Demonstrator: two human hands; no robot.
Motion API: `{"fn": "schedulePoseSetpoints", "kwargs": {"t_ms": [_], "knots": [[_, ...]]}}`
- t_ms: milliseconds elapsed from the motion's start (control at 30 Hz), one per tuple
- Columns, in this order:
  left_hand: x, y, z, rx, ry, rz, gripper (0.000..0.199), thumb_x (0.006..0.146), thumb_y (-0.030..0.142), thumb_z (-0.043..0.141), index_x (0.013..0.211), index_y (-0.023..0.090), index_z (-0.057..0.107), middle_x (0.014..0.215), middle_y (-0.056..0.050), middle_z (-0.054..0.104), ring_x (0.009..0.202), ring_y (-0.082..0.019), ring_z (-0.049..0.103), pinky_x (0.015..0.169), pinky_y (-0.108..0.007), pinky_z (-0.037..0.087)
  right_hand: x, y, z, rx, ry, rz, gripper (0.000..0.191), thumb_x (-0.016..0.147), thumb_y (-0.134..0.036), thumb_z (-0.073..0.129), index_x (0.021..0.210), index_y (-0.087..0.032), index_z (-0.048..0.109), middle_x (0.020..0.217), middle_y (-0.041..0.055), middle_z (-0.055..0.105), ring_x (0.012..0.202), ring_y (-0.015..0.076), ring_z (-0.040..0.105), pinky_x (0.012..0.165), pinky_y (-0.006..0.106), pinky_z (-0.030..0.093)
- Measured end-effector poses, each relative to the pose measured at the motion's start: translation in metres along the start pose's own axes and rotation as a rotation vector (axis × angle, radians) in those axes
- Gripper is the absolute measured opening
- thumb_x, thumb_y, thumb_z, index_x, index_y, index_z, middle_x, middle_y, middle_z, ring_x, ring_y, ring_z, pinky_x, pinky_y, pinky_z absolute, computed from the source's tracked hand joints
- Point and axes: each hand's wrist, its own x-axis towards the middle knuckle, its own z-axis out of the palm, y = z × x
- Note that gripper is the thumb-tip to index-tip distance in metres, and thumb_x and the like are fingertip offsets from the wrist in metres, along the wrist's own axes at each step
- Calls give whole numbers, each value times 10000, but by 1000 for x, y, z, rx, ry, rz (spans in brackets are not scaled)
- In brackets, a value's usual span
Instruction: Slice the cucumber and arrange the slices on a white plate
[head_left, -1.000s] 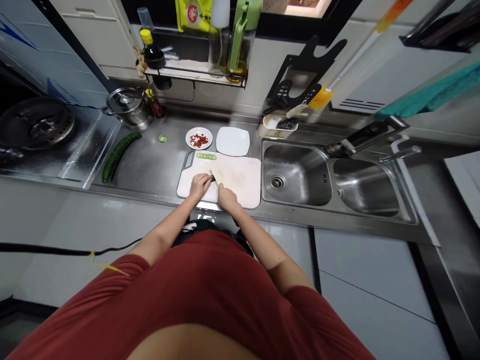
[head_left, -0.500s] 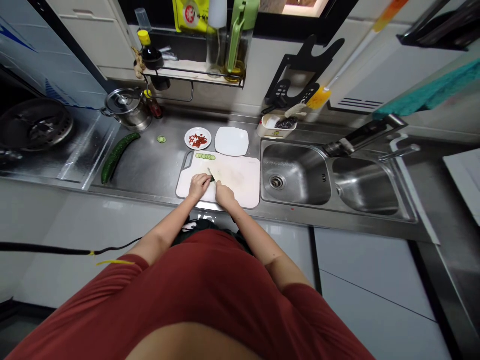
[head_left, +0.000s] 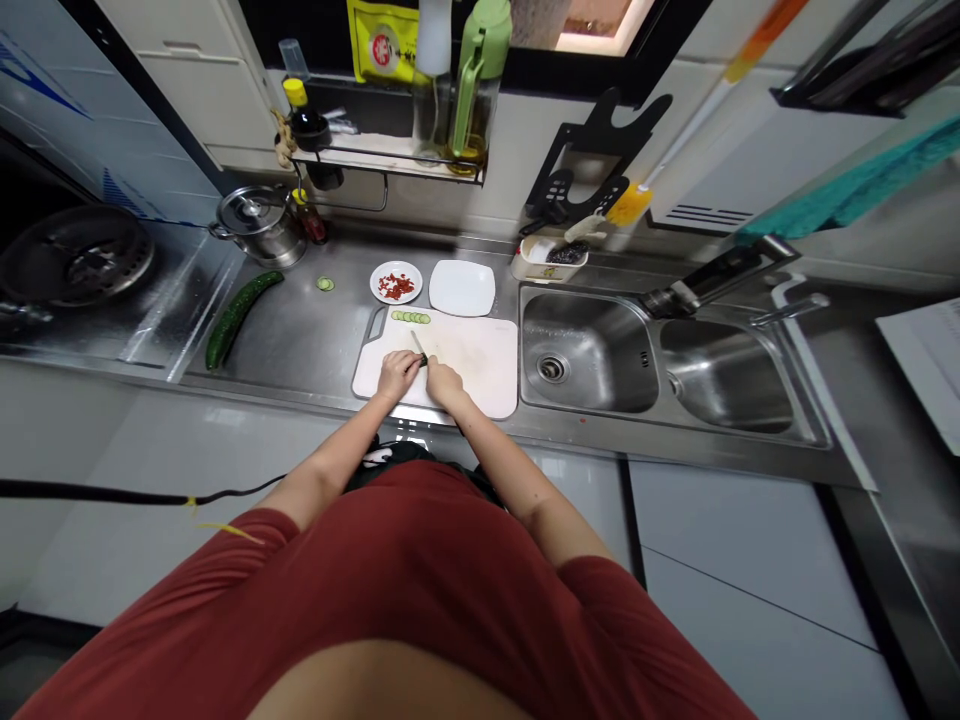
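On the white cutting board (head_left: 480, 370), my left hand (head_left: 399, 375) is closed, its fingertips on a small dark-green cucumber piece (head_left: 424, 360). My right hand (head_left: 445, 383) is wrapped round a small knife (head_left: 417, 342); its handle is hidden in the fist and the thin blade points away from me, beside the piece. Along the board's far edge lies a row of cucumber slices (head_left: 411, 316). Behind the board stand a white plate (head_left: 462, 287) and a white dish of chopped red pieces (head_left: 396, 284). A long whole cucumber (head_left: 238, 315) lies to the left.
A few cucumber slices (head_left: 324, 284) lie on the steel counter (head_left: 300, 330). To the right is a double sink (head_left: 592, 345) with a tap (head_left: 694, 290). A lidded pot (head_left: 261, 225) and a pan (head_left: 75, 255) are at left. Bottles (head_left: 476, 90) stand on a wall shelf (head_left: 382, 158).
The knife and my right hand have shifted slightly left and away from me at the cucumber piece. My left hand stays nearly where it was. The whole view has tilted a little.
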Motion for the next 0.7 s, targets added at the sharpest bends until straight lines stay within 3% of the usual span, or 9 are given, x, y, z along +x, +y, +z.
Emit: {"fn": "schedulePoseSetpoints", "kwargs": {"t_ms": [367,700], "knots": [[1,5,-4,20,-43,-48,241,920,311,477,1004,215,681,991,-65,682,946,-201,586,882,-346,398,-36,18,16,-36,-47,28,314,864,-77,410,1172,-135,433,1002,160,654,918,245,643,740,313,468],[2,10,-8,6,-62,-104,258,924,319,458,1022,214,672,1009,-76,676,982,-207,585,902,-347,388,-57,34,16,-33,-103,31,320,869,-113,443,1188,-134,423,1022,166,644,922,241,636,732,307,456]]}}
